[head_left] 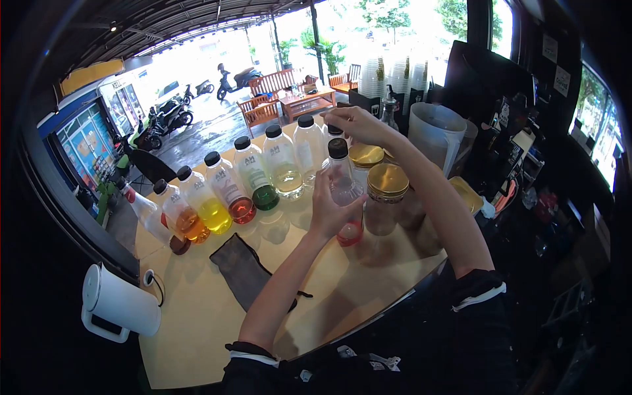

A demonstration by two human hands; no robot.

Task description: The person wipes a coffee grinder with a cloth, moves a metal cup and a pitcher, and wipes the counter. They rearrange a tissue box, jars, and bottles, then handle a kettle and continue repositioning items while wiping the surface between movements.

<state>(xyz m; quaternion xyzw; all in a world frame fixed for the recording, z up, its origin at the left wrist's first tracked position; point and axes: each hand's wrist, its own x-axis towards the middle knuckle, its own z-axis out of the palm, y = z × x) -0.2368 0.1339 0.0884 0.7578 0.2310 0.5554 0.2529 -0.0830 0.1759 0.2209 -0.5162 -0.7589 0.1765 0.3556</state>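
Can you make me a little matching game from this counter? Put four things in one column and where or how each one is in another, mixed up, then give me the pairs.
Things:
1. left hand
2. right hand
3. white kettle
4. dark cloth pouch

Places or states:
A. lies flat on the counter in front of the row of bottles
B. grips the bottle with red liquid
C. stands at the counter's near left edge
D. reaches to the far end of the bottle row, at a black cap

Pairs: 1-B, 2-D, 3-C, 4-A
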